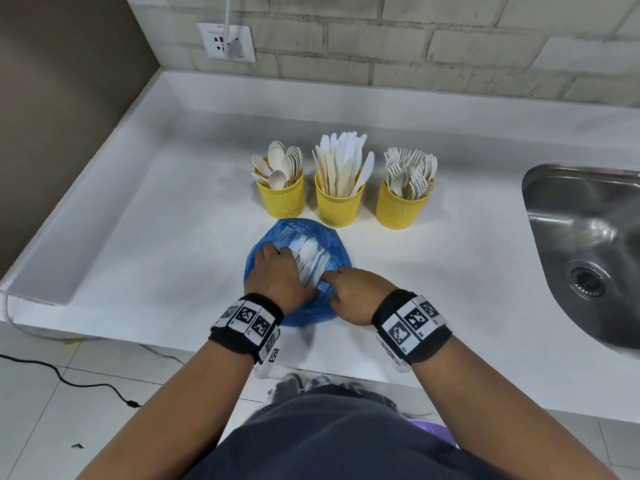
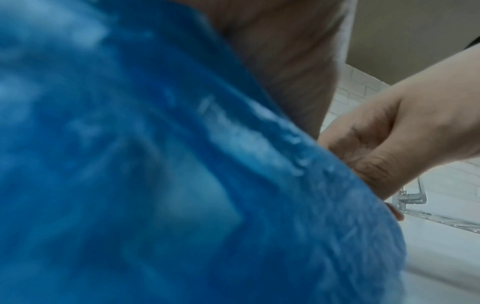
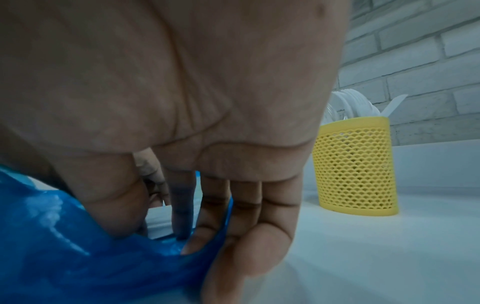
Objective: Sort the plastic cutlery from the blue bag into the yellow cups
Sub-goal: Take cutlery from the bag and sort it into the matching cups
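Sitting on the white tabletop [image 1: 145, 244] near its front edge, the blue bag [image 1: 332, 244] was thin, crinkled plastic with its mouth open toward the person. White cutlery [image 1: 308, 258] lay inside, spoon bowls and handles visible. The left hand [image 1: 277, 275] rested over the left side of the mouth, its fingers [image 1: 268, 251] curled on the rim and reaching in; whether they held a piece could not be told. The right hand [image 1: 353, 294] gripped the right side of the rim, its fingers [image 3: 182, 205] narrowed and pinching the plastic.

Three yellow mesh cups stood in a row just behind the bag: the left cup [image 1: 282, 199] held spoons, the middle cup [image 1: 339, 206] knives, the right cup [image 1: 401, 209] forks, all upright and full. The middle cup stood nearest the bag, almost touching it.

A steel sink [image 1: 588, 251] was set into the tabletop well to the right. A brick wall [image 1: 415, 46] with a socket [image 1: 227, 41] closed the back, and a raised lip ran along the left side. Open tabletop lay to the left of the cups and between the bag and the sink.
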A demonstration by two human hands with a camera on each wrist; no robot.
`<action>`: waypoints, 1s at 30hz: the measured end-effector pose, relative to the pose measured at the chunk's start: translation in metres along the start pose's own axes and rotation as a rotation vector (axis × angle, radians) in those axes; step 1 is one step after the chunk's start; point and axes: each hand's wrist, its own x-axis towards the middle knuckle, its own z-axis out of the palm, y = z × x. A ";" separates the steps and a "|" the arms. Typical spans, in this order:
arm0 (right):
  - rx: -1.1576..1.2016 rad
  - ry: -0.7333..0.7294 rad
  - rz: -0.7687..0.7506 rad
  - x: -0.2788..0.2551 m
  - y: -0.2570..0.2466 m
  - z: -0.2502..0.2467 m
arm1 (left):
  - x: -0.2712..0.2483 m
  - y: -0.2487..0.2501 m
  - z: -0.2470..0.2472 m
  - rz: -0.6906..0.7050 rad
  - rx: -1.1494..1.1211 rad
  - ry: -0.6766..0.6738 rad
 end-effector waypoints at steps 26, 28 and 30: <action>0.060 0.061 0.160 0.007 -0.008 -0.013 | 0.016 0.015 0.010 -0.105 0.092 -0.023; 0.053 0.084 0.171 0.008 -0.008 -0.015 | 0.018 0.014 0.010 -0.071 0.107 -0.037; 0.057 0.087 0.181 0.008 -0.009 -0.019 | 0.021 0.013 0.011 -0.051 0.101 -0.043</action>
